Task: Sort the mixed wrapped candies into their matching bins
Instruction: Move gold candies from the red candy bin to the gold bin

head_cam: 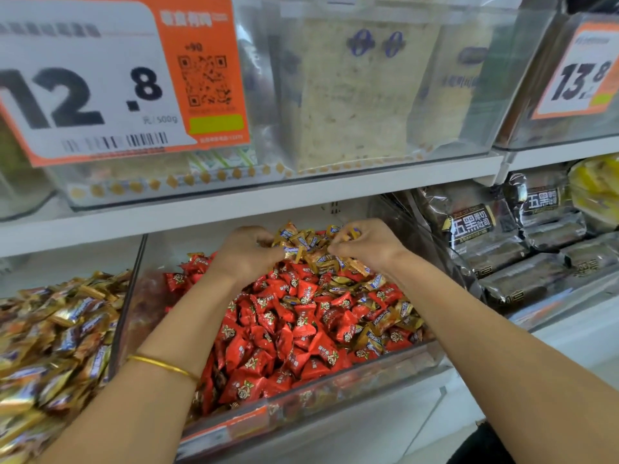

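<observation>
A clear middle bin (338,390) holds a heap of red wrapped candies (288,333) with gold wrapped candies (301,244) piled at its back and scattered down its right side. My left hand (246,251) reaches into the back of the bin, fingers curled round gold candies. My right hand (365,241) is beside it, fingers curled into the same gold pile and pinching some. A neighbouring bin on the left (129,289) is full of gold candies (57,336).
A white shelf (234,202) runs just above the hands, bearing clear boxes and a 12.8 price tag (100,78). Dark wrapped cake packs (502,249) fill the bin to the right. A clear divider wall (432,236) stands by my right wrist.
</observation>
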Tool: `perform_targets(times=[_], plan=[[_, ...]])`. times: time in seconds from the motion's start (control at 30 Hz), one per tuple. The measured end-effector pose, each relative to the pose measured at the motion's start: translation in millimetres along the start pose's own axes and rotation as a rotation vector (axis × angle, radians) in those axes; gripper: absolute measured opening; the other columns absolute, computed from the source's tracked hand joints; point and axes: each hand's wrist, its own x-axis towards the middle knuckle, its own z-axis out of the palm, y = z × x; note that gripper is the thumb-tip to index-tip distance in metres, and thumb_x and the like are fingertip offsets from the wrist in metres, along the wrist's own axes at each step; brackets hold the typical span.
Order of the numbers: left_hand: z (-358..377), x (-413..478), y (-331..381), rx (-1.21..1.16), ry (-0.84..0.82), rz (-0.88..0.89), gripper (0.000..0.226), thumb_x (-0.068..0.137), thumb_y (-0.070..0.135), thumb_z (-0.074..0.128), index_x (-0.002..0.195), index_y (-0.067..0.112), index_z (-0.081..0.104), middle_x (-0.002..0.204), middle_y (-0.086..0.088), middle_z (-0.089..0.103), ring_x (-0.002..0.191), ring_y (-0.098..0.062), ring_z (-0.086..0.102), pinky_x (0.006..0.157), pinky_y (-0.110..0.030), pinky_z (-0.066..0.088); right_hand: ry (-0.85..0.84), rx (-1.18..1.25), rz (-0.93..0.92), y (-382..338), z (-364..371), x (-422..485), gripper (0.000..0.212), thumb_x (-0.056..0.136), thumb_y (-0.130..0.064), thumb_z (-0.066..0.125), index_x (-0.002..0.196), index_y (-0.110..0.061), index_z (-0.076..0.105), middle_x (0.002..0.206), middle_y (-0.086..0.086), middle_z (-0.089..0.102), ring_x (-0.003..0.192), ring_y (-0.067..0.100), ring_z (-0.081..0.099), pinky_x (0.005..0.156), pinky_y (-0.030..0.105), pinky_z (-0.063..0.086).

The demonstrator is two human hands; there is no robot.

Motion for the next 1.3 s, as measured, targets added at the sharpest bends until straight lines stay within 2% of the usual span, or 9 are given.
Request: perform_targets(times=[0.17, 0.4, 0.7, 0.8, 0.9, 0.97, 1.07, 1.17, 1.3], plan=[[-4.6, -3.5, -3.6, -0.099, 0.068, -0.018, 0.020, 0.086, 0.014, 0.062, 0.073, 0.023, 0.050, 0.067, 0.012, 0.044, 0.058, 0.001, 0.038, 0.049, -0.009, 0.031, -0.276, -0.626, -0.131, 3.2, 12.9, 37.7, 0.046, 0.078, -0.011, 0.072, 0.120, -0.023, 0.060, 0.142, 0.001, 0.045, 0.127, 0.021, 0.045, 0.102, 0.029, 0.037], [-3.8, -6.0, 0.5, -0.185, 0.071, -0.044, 0.015, 0.087, 0.014, 0.063, 0.093, 0.023, 0.053, 0.074, 0.016, 0.047, 0.067, 0.001, 0.045, 0.061, -0.023, 0.040, -0.357, -0.811, -0.138, 2.5, 17.3, 51.1, 0.050, 0.081, -0.020, 0.071, 0.127, -0.025, 0.053, 0.141, 0.003, 0.044, 0.123, 0.024, 0.046, 0.100, 0.033, 0.041], [-9.0, -11.6, 4.5, -0.218, 0.085, -0.086, 0.013, 0.086, 0.014, 0.063, 0.099, 0.016, 0.060, 0.073, 0.007, 0.052, 0.060, -0.006, 0.045, 0.053, -0.020, 0.037, -0.296, -1.001, -0.129, -1.5, 26.7, 41.5, 0.053, 0.086, -0.026, 0.066, 0.136, -0.023, 0.047, 0.142, 0.003, 0.045, 0.127, 0.026, 0.046, 0.102, 0.037, 0.042], [-10.1, -12.5, 5.3, -0.213, 0.083, -0.082, 0.019, 0.087, 0.015, 0.062, 0.105, 0.014, 0.062, 0.073, 0.006, 0.053, 0.059, -0.007, 0.046, 0.050, -0.020, 0.037, -0.244, -0.834, -0.105, 0.2, 21.1, 35.8, 0.050, 0.084, -0.024, 0.069, 0.132, -0.022, 0.053, 0.142, 0.001, 0.046, 0.127, 0.024, 0.046, 0.103, 0.033, 0.040], [-12.1, -15.3, 7.1, -0.208, 0.095, -0.082, 0.021, 0.086, 0.015, 0.063, 0.107, 0.014, 0.062, 0.074, 0.006, 0.053, 0.058, -0.007, 0.046, 0.050, -0.019, 0.036, -0.160, -0.350, -0.034, -1.7, 7.4, 27.4, 0.044, 0.079, -0.016, 0.074, 0.121, -0.016, 0.061, 0.129, 0.000, 0.054, 0.116, 0.018, 0.050, 0.093, 0.024, 0.037], [-15.8, -18.5, 9.7, -0.208, 0.098, -0.079, 0.023, 0.085, 0.017, 0.064, 0.108, 0.016, 0.062, 0.078, 0.007, 0.054, 0.061, -0.005, 0.047, 0.053, -0.018, 0.037, -0.143, 0.026, 0.083, -4.6, -2.8, 17.3, 0.038, 0.077, -0.015, 0.076, 0.113, -0.016, 0.063, 0.110, -0.001, 0.059, 0.090, 0.016, 0.056, 0.070, 0.023, 0.044], [-24.5, -28.3, 16.9, -0.228, 0.077, -0.092, 0.009, 0.087, 0.021, 0.064, 0.093, 0.023, 0.057, 0.076, 0.009, 0.051, 0.060, -0.004, 0.047, 0.054, -0.015, 0.036, -0.258, 0.489, 0.260, -4.3, -15.9, 2.0, 0.021, 0.080, -0.017, 0.070, 0.100, -0.019, 0.062, 0.081, 0.000, 0.064, 0.049, 0.011, 0.051, 0.034, 0.015, 0.031], [-33.9, -42.1, 20.2, -0.257, 0.024, -0.107, 0.017, 0.086, 0.023, 0.064, 0.076, 0.029, 0.052, 0.074, 0.005, 0.054, 0.060, -0.007, 0.046, 0.053, -0.020, 0.035, -0.391, 0.868, 0.355, -4.4, -19.9, -13.4, 0.012, 0.077, -0.019, 0.065, 0.086, -0.023, 0.059, 0.073, -0.001, 0.057, 0.041, 0.009, 0.048, 0.027, 0.012, 0.025], [-52.3, -68.8, 21.4, -0.271, -0.058, -0.113, 0.018, 0.087, 0.022, 0.064, 0.076, 0.031, 0.052, 0.072, 0.005, 0.056, 0.058, -0.006, 0.047, 0.045, -0.015, 0.034, -0.486, 1.009, 0.416, -12.7, -11.8, -38.6, 0.016, 0.076, -0.020, 0.064, 0.089, -0.023, 0.056, 0.078, -0.001, 0.050, 0.042, 0.009, 0.047, 0.026, 0.014, 0.026]])
